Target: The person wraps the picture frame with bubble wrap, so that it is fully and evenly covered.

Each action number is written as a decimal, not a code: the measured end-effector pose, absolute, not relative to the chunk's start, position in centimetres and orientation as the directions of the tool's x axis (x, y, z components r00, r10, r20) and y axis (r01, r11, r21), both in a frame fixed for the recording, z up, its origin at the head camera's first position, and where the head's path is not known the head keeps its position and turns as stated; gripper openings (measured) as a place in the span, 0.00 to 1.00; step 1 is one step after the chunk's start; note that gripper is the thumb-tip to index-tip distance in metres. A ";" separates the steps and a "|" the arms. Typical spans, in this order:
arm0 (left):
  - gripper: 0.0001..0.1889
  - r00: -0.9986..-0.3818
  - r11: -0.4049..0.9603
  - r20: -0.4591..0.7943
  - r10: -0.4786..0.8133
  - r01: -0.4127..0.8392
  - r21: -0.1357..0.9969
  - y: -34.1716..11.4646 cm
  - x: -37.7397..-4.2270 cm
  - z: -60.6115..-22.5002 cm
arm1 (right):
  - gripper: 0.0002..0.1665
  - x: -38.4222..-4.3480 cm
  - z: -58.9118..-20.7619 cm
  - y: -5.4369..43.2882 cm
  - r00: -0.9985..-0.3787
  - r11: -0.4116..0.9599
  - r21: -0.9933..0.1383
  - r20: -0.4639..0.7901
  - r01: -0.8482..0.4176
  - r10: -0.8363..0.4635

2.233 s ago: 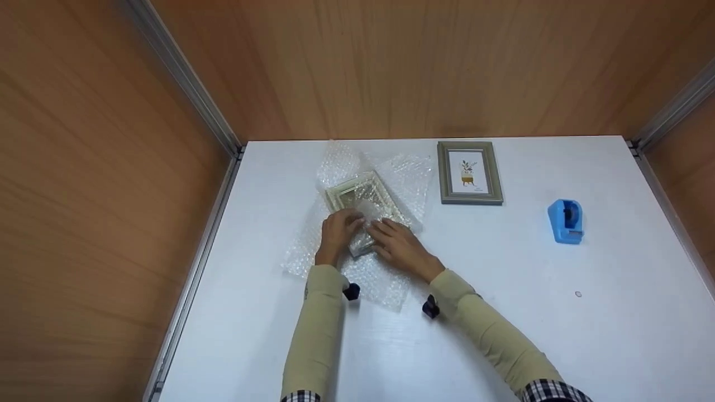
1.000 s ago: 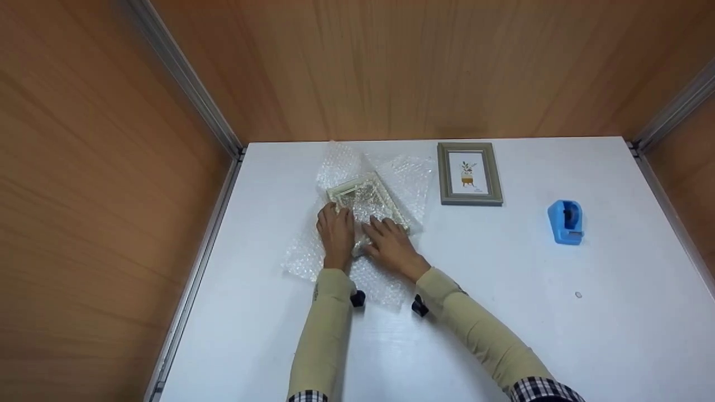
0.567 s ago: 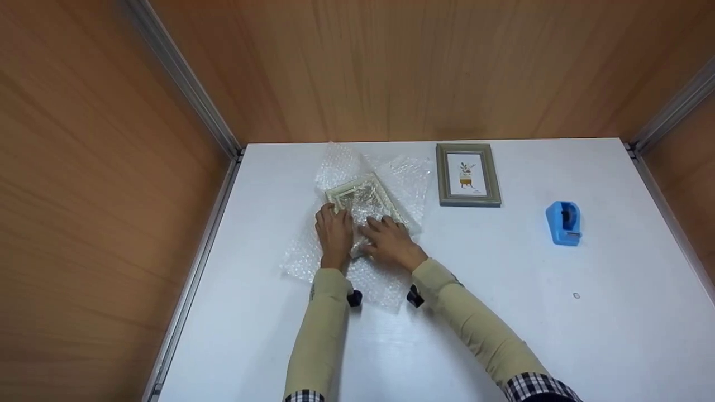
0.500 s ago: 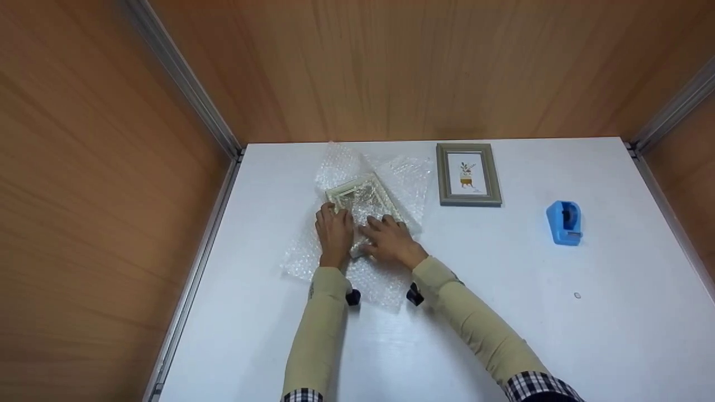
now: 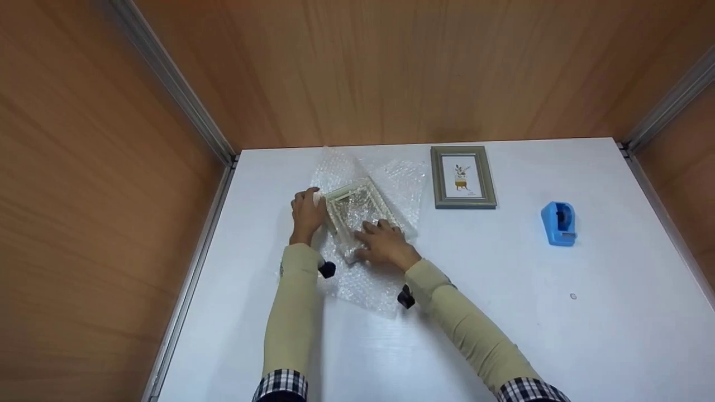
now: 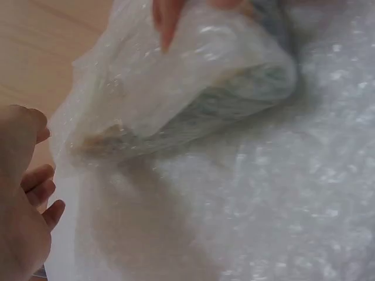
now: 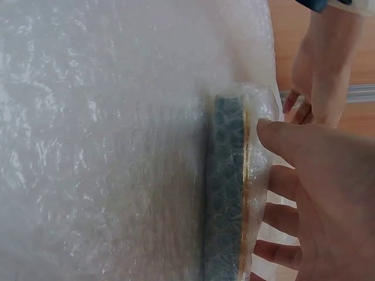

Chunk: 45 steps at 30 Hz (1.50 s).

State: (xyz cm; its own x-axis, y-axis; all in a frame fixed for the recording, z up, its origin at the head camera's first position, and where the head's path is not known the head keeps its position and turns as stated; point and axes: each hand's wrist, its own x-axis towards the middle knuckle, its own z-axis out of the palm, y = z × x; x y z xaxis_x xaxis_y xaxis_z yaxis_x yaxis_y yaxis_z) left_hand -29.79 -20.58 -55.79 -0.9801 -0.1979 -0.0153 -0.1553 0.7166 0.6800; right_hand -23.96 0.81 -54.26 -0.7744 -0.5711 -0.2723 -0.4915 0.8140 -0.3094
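Observation:
A pale picture frame (image 5: 347, 202) lies tilted on a sheet of bubble wrap (image 5: 403, 184), with a layer of wrap folded over it. My right hand (image 5: 382, 244) rests on its lower right part. The right wrist view shows the frame's dark side and gold edge (image 7: 225, 187) through the bubbles, the thumb and spread fingers lying along it. My left hand (image 5: 307, 216) is at the frame's upper left corner, at the wrap's left side. In the left wrist view its thumb and loosely bent fingers (image 6: 40, 182) stand apart beside the wrap's edge.
A second picture frame (image 5: 463, 177), grey-green with a plant picture, lies at the back of the white table (image 5: 620, 312). To its right stands a blue tape dispenser (image 5: 558, 223). Wooden panels (image 5: 380, 72) enclose the back and sides.
My left hand has moved left, off the frame's middle to its upper left corner, uncovering more of the wrapped frame. The right hand stays on the frame, its fingers flatter than at first.

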 end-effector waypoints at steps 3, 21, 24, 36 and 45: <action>0.30 -0.968 0.652 -0.148 -0.205 -0.247 0.717 -21.8 -30.5 -55.4 | 0.36 -23.7 -54.3 0.7 -0.769 0.814 -0.318 -0.286 -0.486 -0.571; 0.38 -0.933 0.465 -0.300 -0.199 -0.359 0.809 -21.8 -32.9 -55.5 | 0.35 -22.9 -54.6 0.7 -0.778 0.798 -0.354 -0.240 -0.487 -0.581; 0.37 -0.941 0.502 -0.278 -0.192 -0.338 0.796 -21.7 -33.5 -55.4 | 0.35 -23.1 -54.6 0.8 -0.782 0.799 -0.350 -0.232 -0.488 -0.579; 0.33 -0.952 0.634 -0.229 -0.204 -0.307 0.710 -21.4 -34.7 -54.8 | 0.36 -23.9 -54.4 1.0 -0.783 0.806 -0.344 -0.245 -0.481 -0.572; 0.16 -0.973 0.745 -0.138 -0.183 -0.229 0.626 -20.0 -35.1 -54.0 | 0.36 -24.2 -54.5 1.0 -0.784 0.808 -0.335 -0.243 -0.484 -0.571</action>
